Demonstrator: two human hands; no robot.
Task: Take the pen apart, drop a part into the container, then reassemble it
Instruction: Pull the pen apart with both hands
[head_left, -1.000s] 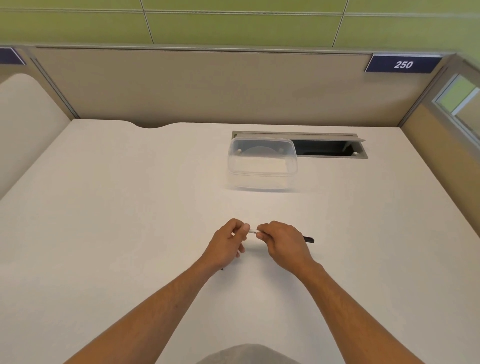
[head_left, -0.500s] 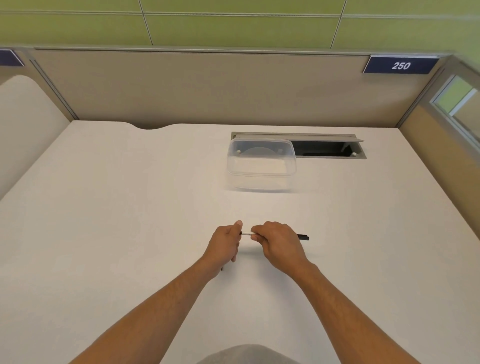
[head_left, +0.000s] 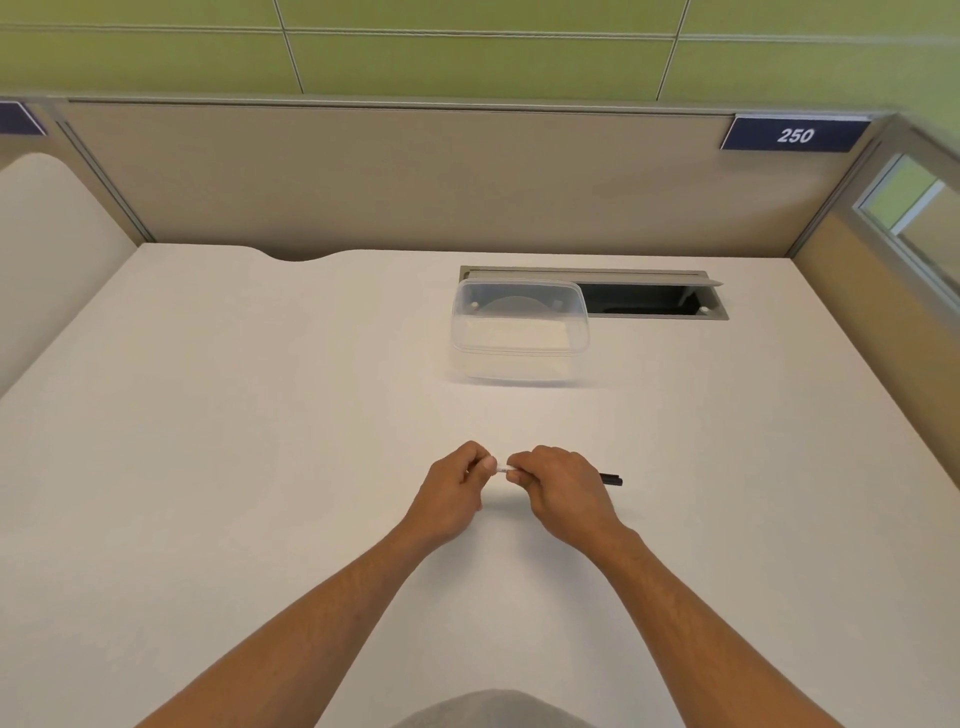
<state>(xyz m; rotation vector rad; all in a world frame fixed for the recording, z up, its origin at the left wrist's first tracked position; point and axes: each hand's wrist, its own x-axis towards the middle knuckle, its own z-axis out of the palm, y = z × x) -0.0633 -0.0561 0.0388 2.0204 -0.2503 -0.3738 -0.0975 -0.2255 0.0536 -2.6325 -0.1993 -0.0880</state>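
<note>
A slim pen (head_left: 611, 478) lies level between my two hands just above the white desk. Its black end sticks out to the right of my right hand (head_left: 558, 486), and a short white stretch shows in the gap between the hands. My right hand is closed around the pen's body. My left hand (head_left: 457, 491) pinches the pen's left end with thumb and fingers; that end is hidden. The clear plastic container (head_left: 519, 332) stands open further back on the desk, with nothing visible inside.
Behind the container a cable slot (head_left: 649, 299) with a raised flap opens in the white desk (head_left: 208, 441). Beige partition walls close the back and right sides, with a blue "250" plate (head_left: 795, 135) at the upper right.
The hands stay close together on the pen with only small shifts of the fingers. The gap between them showed a dark piece half a second ago and shows white now.
</note>
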